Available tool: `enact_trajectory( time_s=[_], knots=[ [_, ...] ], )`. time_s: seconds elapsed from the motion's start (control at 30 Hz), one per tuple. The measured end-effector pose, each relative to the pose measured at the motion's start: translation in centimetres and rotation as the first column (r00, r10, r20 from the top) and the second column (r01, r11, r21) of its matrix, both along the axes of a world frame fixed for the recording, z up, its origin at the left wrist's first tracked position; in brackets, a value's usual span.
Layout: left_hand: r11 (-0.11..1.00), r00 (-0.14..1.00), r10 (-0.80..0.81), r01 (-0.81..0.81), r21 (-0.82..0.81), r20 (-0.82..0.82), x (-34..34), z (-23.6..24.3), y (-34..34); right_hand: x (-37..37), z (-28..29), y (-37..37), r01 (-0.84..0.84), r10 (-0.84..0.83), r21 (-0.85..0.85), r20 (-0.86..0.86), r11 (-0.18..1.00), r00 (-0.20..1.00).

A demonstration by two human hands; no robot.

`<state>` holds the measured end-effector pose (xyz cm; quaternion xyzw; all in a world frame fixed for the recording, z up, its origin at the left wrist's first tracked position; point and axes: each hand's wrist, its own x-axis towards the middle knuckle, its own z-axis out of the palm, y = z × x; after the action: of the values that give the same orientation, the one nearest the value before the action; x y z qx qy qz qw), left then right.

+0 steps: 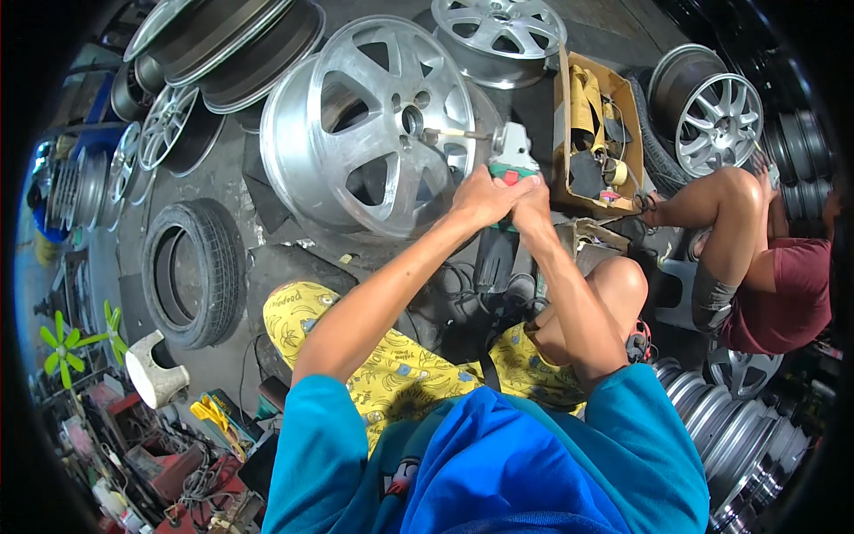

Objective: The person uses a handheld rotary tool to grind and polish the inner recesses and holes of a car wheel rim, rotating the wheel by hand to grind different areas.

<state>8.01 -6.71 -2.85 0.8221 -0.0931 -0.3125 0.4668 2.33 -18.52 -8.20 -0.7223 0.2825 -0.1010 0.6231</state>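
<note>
A large silver alloy wheel [391,151] stands upright in front of me at top middle. Both my hands are closed on a green and black power tool [498,254] with a silver head and a long, thin rod that reaches leftward to the wheel's hub. My left hand [483,192] grips near the green upper body, and my right hand [531,205] wraps round it from the right, close against the left one. The tool's black lower end hangs between my forearms, above a cable on the floor. Whether the rod's tip touches the metal is hard to tell.
A cardboard box [560,151] of yellow items sits right of the wheel. Another person [774,285] in maroon crouches at right. A tyre [222,276] lies at left, near a green fan [62,351] and red clutter [156,481]. More rims [721,436] surround me.
</note>
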Motion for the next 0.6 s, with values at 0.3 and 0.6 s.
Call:
enact_trajectory(
  time_s=[0.3, 0.6],
  knots=[
    [0.935, 0.999, 0.036, -0.044, -0.353, -0.028, -2.5, 1.7, 0.9, -3.0, 5.7, 1.4, -0.098, 0.060, 0.150, 0.239, 0.984, 0.969],
    [0.887, 0.994, 0.101, -0.068, -0.457, 0.048, -7.2, 3.0, 4.3, -6.6, 6.0, 3.7, -0.220, 0.230, -0.079, 0.142, 0.972, 0.963]
  ],
)
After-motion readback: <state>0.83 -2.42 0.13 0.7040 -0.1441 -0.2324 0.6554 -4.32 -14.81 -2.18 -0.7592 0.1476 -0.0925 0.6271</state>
